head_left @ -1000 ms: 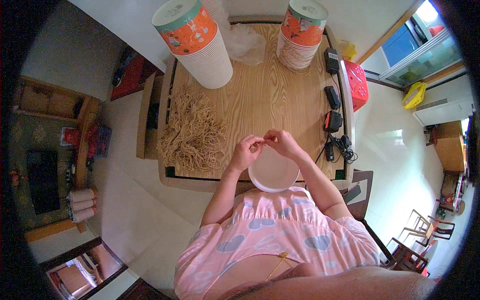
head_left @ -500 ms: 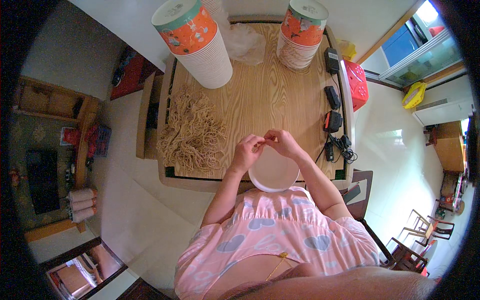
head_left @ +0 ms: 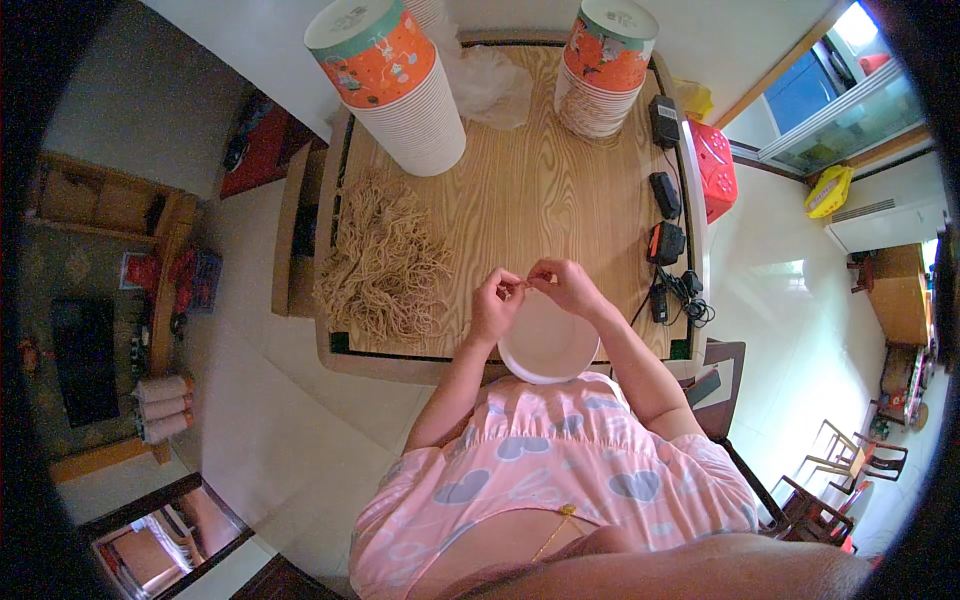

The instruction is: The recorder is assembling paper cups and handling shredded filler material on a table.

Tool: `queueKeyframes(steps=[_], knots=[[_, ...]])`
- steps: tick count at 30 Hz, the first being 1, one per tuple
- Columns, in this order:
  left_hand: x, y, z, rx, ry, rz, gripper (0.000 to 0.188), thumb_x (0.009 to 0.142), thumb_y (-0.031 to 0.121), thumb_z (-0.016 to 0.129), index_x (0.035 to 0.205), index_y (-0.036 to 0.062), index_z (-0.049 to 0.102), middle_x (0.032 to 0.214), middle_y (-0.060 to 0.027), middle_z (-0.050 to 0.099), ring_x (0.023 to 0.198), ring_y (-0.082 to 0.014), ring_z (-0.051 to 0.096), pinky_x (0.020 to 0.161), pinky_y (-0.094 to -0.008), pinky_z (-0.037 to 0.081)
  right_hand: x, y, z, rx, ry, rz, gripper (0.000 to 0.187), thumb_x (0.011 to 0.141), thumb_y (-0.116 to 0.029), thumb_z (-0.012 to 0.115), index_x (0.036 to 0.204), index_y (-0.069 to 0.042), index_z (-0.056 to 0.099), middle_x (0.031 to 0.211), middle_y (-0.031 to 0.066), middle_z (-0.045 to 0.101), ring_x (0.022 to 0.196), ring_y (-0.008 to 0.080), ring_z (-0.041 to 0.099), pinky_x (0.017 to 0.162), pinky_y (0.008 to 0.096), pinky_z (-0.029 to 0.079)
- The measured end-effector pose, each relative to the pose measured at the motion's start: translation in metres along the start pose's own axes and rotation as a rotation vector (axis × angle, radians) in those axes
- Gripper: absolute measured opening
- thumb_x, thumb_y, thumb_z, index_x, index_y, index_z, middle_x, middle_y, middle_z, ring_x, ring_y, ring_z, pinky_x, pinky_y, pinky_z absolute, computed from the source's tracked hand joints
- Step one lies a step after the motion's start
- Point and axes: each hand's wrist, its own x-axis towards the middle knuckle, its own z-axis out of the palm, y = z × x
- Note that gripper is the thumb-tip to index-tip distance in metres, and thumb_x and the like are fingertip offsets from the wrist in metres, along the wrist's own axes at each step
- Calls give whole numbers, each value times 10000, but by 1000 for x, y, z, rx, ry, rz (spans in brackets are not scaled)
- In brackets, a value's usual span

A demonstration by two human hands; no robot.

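Bucket (head_left: 550,345), white inside and open side up, sits at the near edge of the worktop (head_left: 510,200), close against the pink dress (head_left: 545,470) and between the forearms. Whether the worktop or the lap bears its weight cannot be told.

The left hand (head_left: 498,300) and right hand (head_left: 565,287) meet at the bucket's far rim, thumbs and fingertips drawn into a close pinch, almost touching each other. What they pinch is mostly hidden; a tan bit between the fingertips may be an end of cord.

To the left, near the left hand but apart from it, lies a loose heap of tan cords (head_left: 385,265). Beyond stand a tall stack (head_left: 405,110) and a short stack (head_left: 603,75) of upturned buckets, the topmost of each printed orange and green, with a crumpled clear bag (head_left: 490,90) between them. Black adapters (head_left: 665,245) line the right edge.

The step in hand looks like fine fingertip work at the rim, probably fixing a cord there. The next move seems to call for a firm pinch on both sides and a careful pull that leaves the thin wall unbent.
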Motion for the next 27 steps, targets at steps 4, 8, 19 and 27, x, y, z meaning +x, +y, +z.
queueKeyframes(steps=[4,8,19,27], knots=[[2,6,0,-72,28,-32,71,776,68,624,803,33,569,703,3,579,595,-70,518,560,-220,436,-4,-8,-1,13,51,-17,129,759,-133,613,826,-23,613,769,146,617,695,255,609,619,342,474],[3,11,-1,-119,1,-67,76,770,73,634,821,31,595,701,0,588,595,-69,525,563,-220,441,-6,-13,-2,0,76,-28,127,758,-121,610,832,-19,603,781,143,614,710,276,610,627,346,479],[3,16,-2,-117,-15,-117,73,774,94,624,811,31,617,730,-4,613,620,-72,534,590,-228,445,-6,-11,-2,0,92,-48,107,781,-116,581,817,-18,604,782,158,607,719,307,603,613,360,473],[4,7,-1,-145,-24,-138,81,783,93,609,818,21,620,741,-14,617,640,-84,546,603,-234,449,-4,-4,3,-6,89,7,172,817,-193,539,821,-27,584,794,182,597,759,355,583,632,399,457]])
